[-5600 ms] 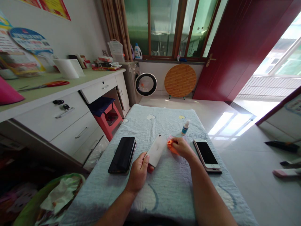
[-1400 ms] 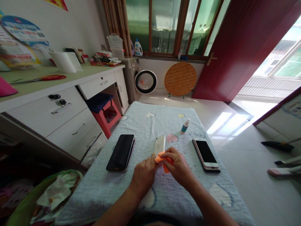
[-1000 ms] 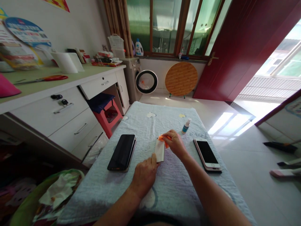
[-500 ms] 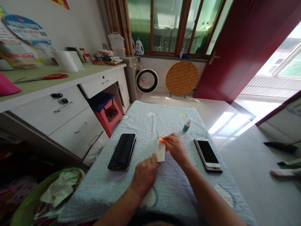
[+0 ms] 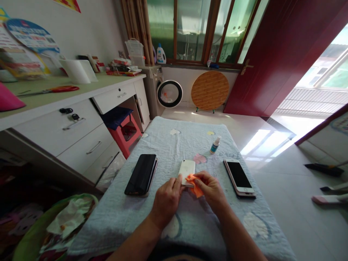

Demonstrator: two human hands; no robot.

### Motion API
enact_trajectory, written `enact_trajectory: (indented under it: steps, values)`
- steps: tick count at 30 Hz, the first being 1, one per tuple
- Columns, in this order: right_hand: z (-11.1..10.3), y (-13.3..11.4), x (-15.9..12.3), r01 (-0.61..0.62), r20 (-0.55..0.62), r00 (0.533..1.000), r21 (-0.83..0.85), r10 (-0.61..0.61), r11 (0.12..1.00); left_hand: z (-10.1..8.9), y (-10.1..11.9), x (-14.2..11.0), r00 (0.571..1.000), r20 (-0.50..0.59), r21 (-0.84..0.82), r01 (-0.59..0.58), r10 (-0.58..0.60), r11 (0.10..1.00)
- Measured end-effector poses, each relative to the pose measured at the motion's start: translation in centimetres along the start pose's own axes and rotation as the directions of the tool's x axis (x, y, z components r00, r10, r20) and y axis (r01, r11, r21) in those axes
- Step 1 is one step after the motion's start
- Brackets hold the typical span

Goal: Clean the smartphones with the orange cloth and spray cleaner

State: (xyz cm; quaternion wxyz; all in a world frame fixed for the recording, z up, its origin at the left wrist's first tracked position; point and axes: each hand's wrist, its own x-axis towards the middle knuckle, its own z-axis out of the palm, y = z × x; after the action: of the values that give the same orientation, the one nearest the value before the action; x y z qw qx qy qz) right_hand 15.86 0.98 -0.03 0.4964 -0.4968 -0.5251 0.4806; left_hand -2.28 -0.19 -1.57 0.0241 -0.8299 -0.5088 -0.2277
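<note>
A white smartphone lies back up at the middle of the cloth-covered table, its camera end pointing away from me. My left hand is closed on the phone's near left edge. Pinched in the fingers of my right hand is an orange cloth, which touches the phone's near end and partly covers it. To the left lies a large black smartphone, apparently on top of another thin item. On the right a white-framed smartphone rests on a dark one. A small spray bottle stands upright beyond my right hand.
The light blue patterned tablecloth covers the table. Left of it are a red stool, a white drawer desk and a green bin with crumpled tissue. A washing machine with its door open stands at the back.
My right hand has drawn the orange cloth from the phone's far end down to its near end. The left hand stays at the phone's near left edge.
</note>
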Motion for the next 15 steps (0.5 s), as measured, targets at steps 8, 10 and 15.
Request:
enact_trajectory:
  steps: [8, 10, 15]
  values:
    - [0.1, 0.0, -0.2, -0.185, -0.026, 0.980, 0.264, 0.199, 0.947, 0.1, -0.7, 0.5, 0.974, -0.222, -0.353, -0.117, 0.038, 0.928]
    - [-0.2, -0.2, -0.3, -0.142, -0.069, 0.984, 0.240, 0.163, 0.960, -0.1, -0.8, 0.5, 0.972, -0.234, -0.377, -0.125, 0.037, 0.918]
    - [-1.6, -0.8, -0.8, 0.102, -0.094, 0.990, -0.012, -0.102, 0.995, -0.4, -0.7, 0.6, 0.969, -0.244, -0.400, -0.141, 0.043, 0.906]
